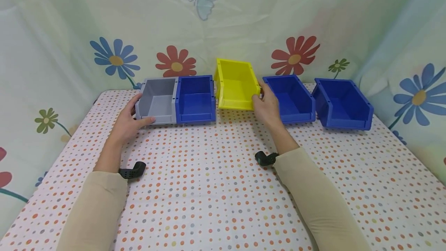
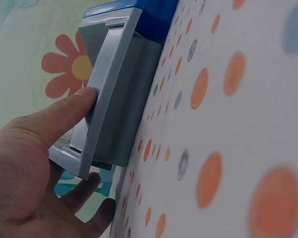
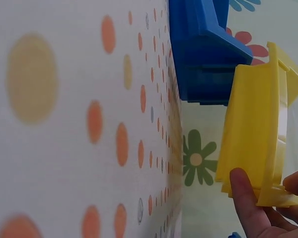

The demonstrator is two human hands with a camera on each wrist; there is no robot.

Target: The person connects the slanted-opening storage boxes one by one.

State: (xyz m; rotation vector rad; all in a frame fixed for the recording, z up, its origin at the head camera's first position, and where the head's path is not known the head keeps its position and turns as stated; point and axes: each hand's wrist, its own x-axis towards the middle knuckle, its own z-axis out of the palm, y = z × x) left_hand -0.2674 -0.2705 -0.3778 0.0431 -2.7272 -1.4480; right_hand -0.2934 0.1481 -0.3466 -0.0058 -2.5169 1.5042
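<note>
My right hand (image 1: 267, 105) grips the right side of a yellow storage bin (image 1: 237, 84). In the right wrist view the yellow bin (image 3: 253, 124) is held up off the table, with fingers (image 3: 246, 198) under it and the thumb at its rim. My left hand (image 1: 127, 125) holds the left side of a grey bin (image 1: 158, 119), thumb (image 2: 84, 96) on its front lip in the left wrist view. Against the grey bin's right side stands a blue bin (image 1: 196, 117). The yellow bin is just right of that blue one.
Right of the yellow bin are a second blue bin (image 1: 296, 117) and a third blue bin (image 1: 348, 123), both turned at an angle. A dotted cloth (image 1: 209, 189) covers the table. A flowered curtain (image 1: 237, 22) hangs behind the bins.
</note>
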